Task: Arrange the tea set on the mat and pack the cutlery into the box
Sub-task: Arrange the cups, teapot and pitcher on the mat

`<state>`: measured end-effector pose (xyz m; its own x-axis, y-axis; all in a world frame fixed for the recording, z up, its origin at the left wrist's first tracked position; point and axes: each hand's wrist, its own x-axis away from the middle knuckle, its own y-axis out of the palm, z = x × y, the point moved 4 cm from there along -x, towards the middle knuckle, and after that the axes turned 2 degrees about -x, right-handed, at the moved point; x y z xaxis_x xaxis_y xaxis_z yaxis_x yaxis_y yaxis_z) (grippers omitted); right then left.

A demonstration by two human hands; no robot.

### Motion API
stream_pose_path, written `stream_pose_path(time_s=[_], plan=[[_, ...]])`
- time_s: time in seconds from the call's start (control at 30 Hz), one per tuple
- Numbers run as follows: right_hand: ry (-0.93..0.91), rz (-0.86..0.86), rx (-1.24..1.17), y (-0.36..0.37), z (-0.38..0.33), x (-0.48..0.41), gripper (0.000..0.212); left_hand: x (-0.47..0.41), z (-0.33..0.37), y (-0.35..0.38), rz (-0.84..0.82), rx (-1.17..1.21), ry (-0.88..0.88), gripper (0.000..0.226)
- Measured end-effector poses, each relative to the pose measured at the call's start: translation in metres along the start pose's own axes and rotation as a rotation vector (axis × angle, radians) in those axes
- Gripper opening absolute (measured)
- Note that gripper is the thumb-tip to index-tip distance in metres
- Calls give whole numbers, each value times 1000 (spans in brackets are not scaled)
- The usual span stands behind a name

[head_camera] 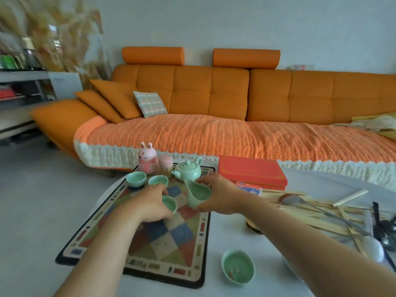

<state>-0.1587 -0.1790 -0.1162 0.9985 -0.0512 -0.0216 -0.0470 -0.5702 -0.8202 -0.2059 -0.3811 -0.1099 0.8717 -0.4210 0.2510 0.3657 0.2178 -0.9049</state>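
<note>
A chequered mat [162,243] with a black border lies on the white table. At its far end stand a pale green teapot [188,170] and two green cups [136,179] [158,180]. My left hand [150,205] grips a third green cup [170,204] just above the mat. My right hand [218,195] holds a green pouring pitcher [197,195] beside it, in front of the teapot. Another green cup [237,266] sits on the table right of the mat. Spoons [304,203] and chopsticks [351,197] lie on a bamboo mat [300,217] at the right. A red box [250,171] lies behind.
A pink rabbit figure [147,160] and a pink toothpick jar [165,165] stand at the mat's far edge. A small blue-and-white pack [249,187] lies by the red box. An orange sofa [214,108] runs behind the table. Dark spoons [387,234] lie at the far right.
</note>
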Motion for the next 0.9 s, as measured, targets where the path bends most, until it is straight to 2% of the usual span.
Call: stream_pose_path(time_s=[0.17, 0.27, 0.33, 0.37, 0.47, 0.57, 0.67, 0.8, 0.9], plan=[[-8, -97, -5, 13, -13, -16, 77, -1, -23, -9, -39, -27, -71, 42], [-9, -140, -19, 16, -16, -18, 77, -5, -25, -9, -40, -97, -59, 65], [-17, -160, 2, 17, -15, -18, 79, -8, -19, -9, 25, -143, -13, 83], [-27, -163, 5, 17, -14, -18, 80, -9, -14, -10, 80, -146, 37, 85], [-14, -105, 48, 17, -7, -16, 93, -11, 7, -13, 236, -116, 224, 80], [39, -57, 114, 17, 4, -17, 96, -16, 18, -5, 243, -150, 311, 78], [26, -53, 55, 16, 6, -19, 84, -21, 17, 4, 199, -46, 289, 70], [-1, -25, 106, 14, -1, -26, 79, -28, 7, 4, 313, 7, 276, 36], [-20, 78, 153, 18, -5, -27, 83, -29, 4, 5, 403, 38, 268, 22]])
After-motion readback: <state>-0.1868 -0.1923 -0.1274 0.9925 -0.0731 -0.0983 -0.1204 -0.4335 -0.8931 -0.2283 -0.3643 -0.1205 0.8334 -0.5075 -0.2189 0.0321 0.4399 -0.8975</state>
